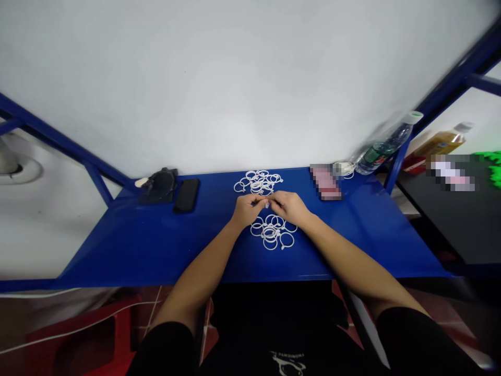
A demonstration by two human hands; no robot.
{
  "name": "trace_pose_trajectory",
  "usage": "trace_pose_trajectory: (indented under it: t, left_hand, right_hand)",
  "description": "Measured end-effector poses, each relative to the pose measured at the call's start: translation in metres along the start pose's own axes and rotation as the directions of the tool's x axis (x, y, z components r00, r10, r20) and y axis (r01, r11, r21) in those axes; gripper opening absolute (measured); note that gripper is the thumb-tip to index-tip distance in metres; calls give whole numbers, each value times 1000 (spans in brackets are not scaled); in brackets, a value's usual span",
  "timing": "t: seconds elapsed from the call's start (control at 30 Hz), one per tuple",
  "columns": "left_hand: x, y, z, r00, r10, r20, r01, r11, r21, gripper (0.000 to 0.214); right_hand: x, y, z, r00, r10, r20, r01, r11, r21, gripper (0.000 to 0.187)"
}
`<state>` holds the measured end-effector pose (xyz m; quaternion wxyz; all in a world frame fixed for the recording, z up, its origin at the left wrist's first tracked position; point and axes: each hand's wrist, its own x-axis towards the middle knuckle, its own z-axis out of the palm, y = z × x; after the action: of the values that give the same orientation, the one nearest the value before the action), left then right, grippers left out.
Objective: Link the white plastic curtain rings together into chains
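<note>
My left hand [248, 210] and my right hand [290, 207] meet over the middle of the blue table, thumbs and fingers pinched together. Between their fingertips is a white curtain ring [266, 205]; only its small tab shows, and the fingers hide the rest. Just beyond my hands lies one loose pile of white curtain rings [258, 187]. A second pile of the same rings [271, 234] lies nearer to me, below my wrists, some rings overlapping. Each ring is thin and round with a little tab on it.
A black phone [187, 195] and a dark crumpled item [160, 184] lie at the left on the blue table [156, 250]. At the right are a blurred-out pink object [327, 183], a white cable [344, 168] and a leaning clear bottle [385, 149]. Blue metal bars frame both sides.
</note>
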<state>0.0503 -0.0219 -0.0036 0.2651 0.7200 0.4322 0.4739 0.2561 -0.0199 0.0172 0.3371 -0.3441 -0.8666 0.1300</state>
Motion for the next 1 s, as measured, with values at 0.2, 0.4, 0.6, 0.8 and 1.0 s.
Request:
trace_pose_trajectory:
  t: [0.2, 0.4, 0.6, 0.8, 1.0]
  left_hand:
    - [3, 1, -4, 994, 107, 4, -106, 985, 138, 16]
    - [6, 4, -13, 960, 201, 194, -253, 921, 297, 18]
    - [5, 9, -10, 899, 215, 381, -314, 923, 221, 12]
    - [3, 7, -7, 901, 159, 403, -259, 943, 207, 11]
    - [5, -8, -11, 954, -47, 297, -51, 949, 312, 11]
  right_hand:
    - [1, 7, -1, 997, 76, 10, -77, 991, 113, 21]
    - [1, 44, -8, 954, 298, 4, -297, 951, -84, 33]
    - [8, 50, 6, 951, 284, 120, -234, 920, -316, 45]
    - [6, 54, 8, 960, 249, 132, -203, 936, -287, 18]
    - [3, 47, 1, 984, 150, 93, -137, 982, -129, 19]
